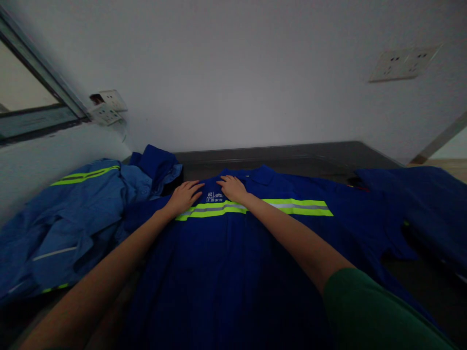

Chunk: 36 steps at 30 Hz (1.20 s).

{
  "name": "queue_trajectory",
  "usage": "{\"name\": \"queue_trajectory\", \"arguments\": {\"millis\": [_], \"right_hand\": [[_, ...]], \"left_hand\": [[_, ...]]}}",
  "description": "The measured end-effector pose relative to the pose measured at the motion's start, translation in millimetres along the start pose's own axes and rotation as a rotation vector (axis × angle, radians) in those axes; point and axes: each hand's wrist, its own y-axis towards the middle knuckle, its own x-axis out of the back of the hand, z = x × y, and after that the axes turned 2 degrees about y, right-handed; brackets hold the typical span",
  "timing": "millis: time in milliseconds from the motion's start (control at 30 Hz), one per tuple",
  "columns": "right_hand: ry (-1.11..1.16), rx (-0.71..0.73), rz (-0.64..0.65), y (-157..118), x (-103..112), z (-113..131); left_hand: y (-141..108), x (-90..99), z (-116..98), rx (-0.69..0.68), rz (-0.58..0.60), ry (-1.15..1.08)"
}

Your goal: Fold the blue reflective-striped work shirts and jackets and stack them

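Note:
A dark blue work jacket [233, 253] lies spread out in front of me, its collar toward the wall. A yellow-green reflective band with a grey stripe crosses its chest, and a white printed logo sits just above the band. My left hand [184, 197] rests flat on the jacket near the shoulder at the left, fingers stretched out. Just beyond the logo, my right hand [233, 189] lies on the chest below the collar, its fingers spread and pointing left. Both hands are open and touch the cloth. The jacket's lower part is lost in shadow.
Lighter blue work clothing [80, 214] with reflective strips is heaped at the left. More folded dark blue cloth [426, 204] lies at the right. Behind the dark tabletop [321, 151] rises a white wall [233, 73] with wall sockets [404, 63]; a plug adapter [105, 114] sticks out at the left.

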Motion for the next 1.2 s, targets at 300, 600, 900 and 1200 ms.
{"name": "queue_trajectory", "arguments": {"millis": [300,600,900,1200], "right_hand": [[0.003,-0.071,0.108,-4,-1,-9],[-0.003,-0.201,-0.074,-27,45,-13],[-0.139,-0.68,-0.118,-161,130,-178],[-0.205,-0.747,0.071,-239,131,-232]], "left_hand": [[-47,-8.8,46,0.326,0.246,-0.027],[-44,8.1,52,0.422,-0.021,0.088],[81,38.4,-99,0.197,-0.116,-0.486],[208,-3.3,-220,0.355,0.022,-0.667]]}}
